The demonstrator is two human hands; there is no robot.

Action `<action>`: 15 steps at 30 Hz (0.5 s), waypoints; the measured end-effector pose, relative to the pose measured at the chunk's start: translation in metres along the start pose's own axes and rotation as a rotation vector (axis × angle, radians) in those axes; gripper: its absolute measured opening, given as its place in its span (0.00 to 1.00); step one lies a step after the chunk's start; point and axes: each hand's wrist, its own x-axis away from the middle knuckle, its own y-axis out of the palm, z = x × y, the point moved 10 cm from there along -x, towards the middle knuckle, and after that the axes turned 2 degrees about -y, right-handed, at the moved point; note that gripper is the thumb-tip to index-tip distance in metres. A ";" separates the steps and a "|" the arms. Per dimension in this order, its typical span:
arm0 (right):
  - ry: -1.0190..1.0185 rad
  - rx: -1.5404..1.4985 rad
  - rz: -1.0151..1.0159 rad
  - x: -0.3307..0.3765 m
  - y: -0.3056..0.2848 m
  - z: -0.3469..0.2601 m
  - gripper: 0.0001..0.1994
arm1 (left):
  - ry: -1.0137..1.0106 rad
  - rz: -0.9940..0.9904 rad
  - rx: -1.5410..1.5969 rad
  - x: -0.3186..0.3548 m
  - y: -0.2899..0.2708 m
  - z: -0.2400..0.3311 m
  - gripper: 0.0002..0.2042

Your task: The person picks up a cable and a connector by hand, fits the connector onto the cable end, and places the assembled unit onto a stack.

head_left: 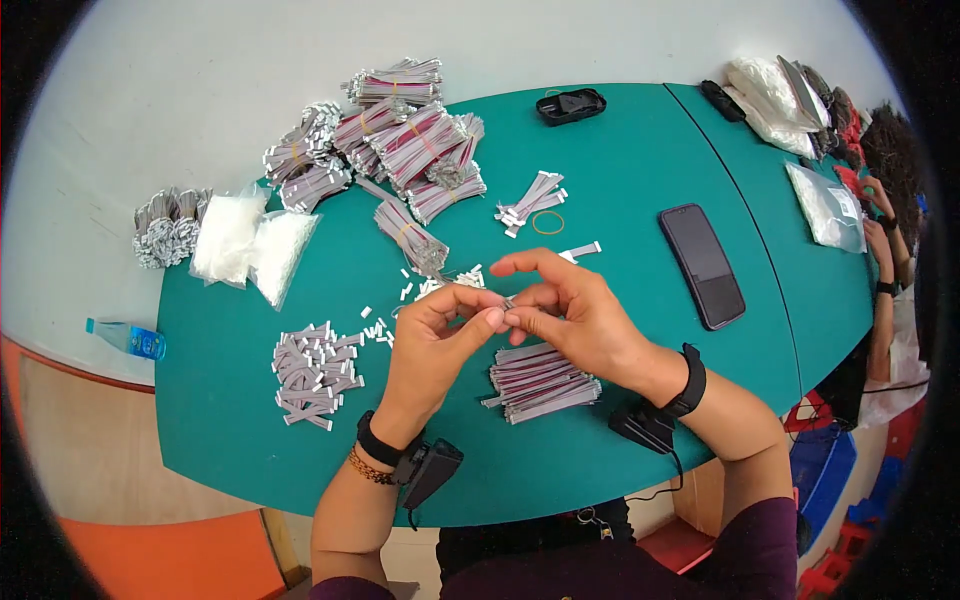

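My left hand [437, 340] and my right hand [570, 308] meet over the middle of the table, thumbs and forefingers pinched together. Between the fingertips shows a bit of a short grey ribbon cable [508, 303], mostly covered by the fingers. Small white connector housings [465, 279] lie loose just beyond and left of the hands. Under my right hand rests a stack of grey and purple ribbon cables [543, 384]. Left of my left hand is a heap of cables with white ends [318, 372]. A banded cable bundle [411, 236] lies beyond the hands.
More cable bundles [415, 140] pile up at the back left, near bags of white parts [283, 255]. A few cables [530, 203], a rubber band [547, 222], a phone [702, 266] and a black pouch [571, 106] lie right of them. Another person's hands [878, 235] are far right.
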 end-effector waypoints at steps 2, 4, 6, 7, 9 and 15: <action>0.014 0.003 -0.018 0.000 0.001 0.001 0.14 | 0.005 0.014 -0.026 0.000 -0.002 -0.001 0.06; 0.040 -0.041 -0.018 -0.001 0.000 0.008 0.12 | 0.007 0.022 -0.038 0.000 -0.004 -0.001 0.06; 0.089 -0.131 -0.019 -0.002 -0.001 0.016 0.09 | -0.005 0.059 -0.039 0.000 -0.009 -0.001 0.06; 0.089 -0.131 -0.019 -0.002 -0.001 0.016 0.09 | -0.011 0.078 -0.039 0.000 -0.012 -0.001 0.06; 0.121 -0.153 -0.040 -0.002 -0.001 0.018 0.06 | -0.015 0.084 -0.038 0.000 -0.012 -0.002 0.06; 0.129 -0.178 -0.010 -0.002 -0.003 0.018 0.05 | -0.064 0.051 0.042 -0.001 -0.007 -0.010 0.07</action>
